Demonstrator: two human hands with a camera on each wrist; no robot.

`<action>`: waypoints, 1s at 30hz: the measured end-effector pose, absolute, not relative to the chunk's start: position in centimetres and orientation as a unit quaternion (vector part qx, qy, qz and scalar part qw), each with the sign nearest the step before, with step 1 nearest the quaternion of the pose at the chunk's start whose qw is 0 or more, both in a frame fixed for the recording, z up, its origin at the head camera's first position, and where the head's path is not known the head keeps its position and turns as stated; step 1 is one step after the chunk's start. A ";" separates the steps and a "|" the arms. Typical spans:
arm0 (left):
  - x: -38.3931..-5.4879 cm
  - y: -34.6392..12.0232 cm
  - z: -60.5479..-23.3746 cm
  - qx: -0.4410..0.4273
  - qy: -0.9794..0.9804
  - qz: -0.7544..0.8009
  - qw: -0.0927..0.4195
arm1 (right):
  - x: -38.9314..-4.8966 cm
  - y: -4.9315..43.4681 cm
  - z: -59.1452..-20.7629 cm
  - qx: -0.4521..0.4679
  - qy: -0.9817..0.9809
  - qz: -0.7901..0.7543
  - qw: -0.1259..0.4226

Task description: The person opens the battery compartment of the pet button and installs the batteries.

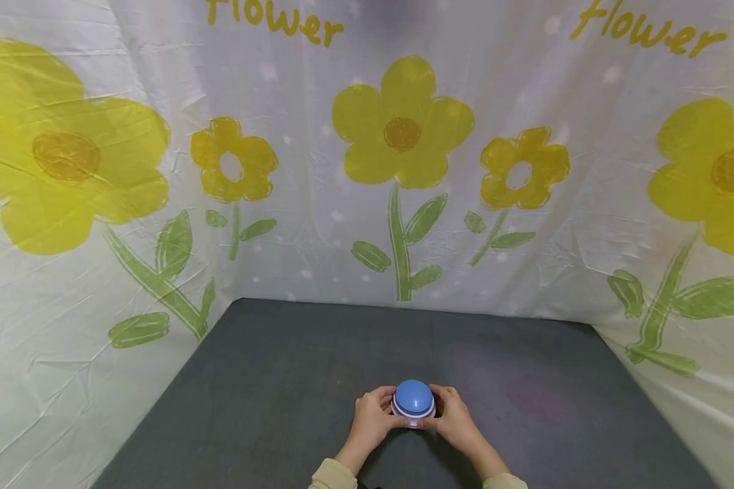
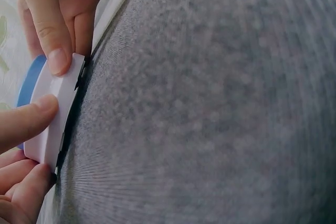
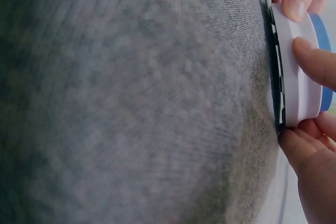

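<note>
A push button with a blue dome (image 1: 413,396) on a white round base (image 2: 52,114) stands on the dark grey table (image 1: 281,380), near its front edge. My left hand (image 1: 384,411) grips the base from the left, and my right hand (image 1: 438,409) grips it from the right. In the left wrist view my left thumb (image 2: 29,121) presses the white rim, with the right hand's fingers (image 2: 52,24) on it from above. In the right wrist view my right thumb (image 3: 317,64) lies on the base (image 3: 299,82), whose underside sits on the table.
A white cloth printed with yellow flowers (image 1: 404,122) hangs as a wall behind and on both sides of the table. Beige sleeves (image 1: 330,475) show at the bottom edge. Grey table surface extends beyond the button.
</note>
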State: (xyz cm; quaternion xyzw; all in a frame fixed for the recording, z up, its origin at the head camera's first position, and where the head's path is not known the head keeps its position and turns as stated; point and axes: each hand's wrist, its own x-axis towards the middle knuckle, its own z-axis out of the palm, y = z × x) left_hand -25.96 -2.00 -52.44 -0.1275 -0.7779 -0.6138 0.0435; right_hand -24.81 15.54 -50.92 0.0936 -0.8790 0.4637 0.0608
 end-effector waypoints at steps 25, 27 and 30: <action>-25.6 -2.5 -52.1 -0.137 -0.829 -0.539 0.052 | -24.4 15.9 -50.7 0.125 -0.881 0.454 0.044; -25.7 -2.9 -52.0 -0.137 -0.841 -0.522 0.048 | -24.2 16.2 -50.5 0.124 -0.881 0.455 0.045; -25.9 -3.9 -51.7 -0.140 -0.857 -0.493 0.052 | -23.9 16.7 -50.1 0.116 -0.879 0.460 0.052</action>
